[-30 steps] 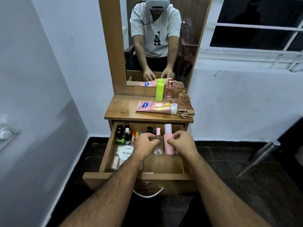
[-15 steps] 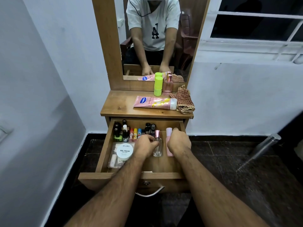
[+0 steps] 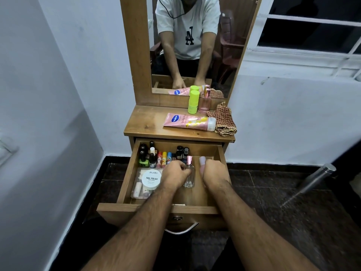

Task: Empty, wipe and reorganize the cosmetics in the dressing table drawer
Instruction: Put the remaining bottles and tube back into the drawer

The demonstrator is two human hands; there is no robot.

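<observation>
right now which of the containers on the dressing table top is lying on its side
The pink lotion tube with the white cap lies flat on the table top. The lime-green bottle and the pink perfume bottle behind it both stand upright.

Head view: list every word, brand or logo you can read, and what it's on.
"zudio": top of the round white lid in the drawer.
"NAIL POLISH": same lid; the smaller lines under it are too blurred.
"Gluta-H...": pink tube on the tabletop; rest unreadable, blue oval logo blurred.
Interlocked letters logo: white T-shirt in the mirror, reversed.
Small bottle labels: too small.
</observation>
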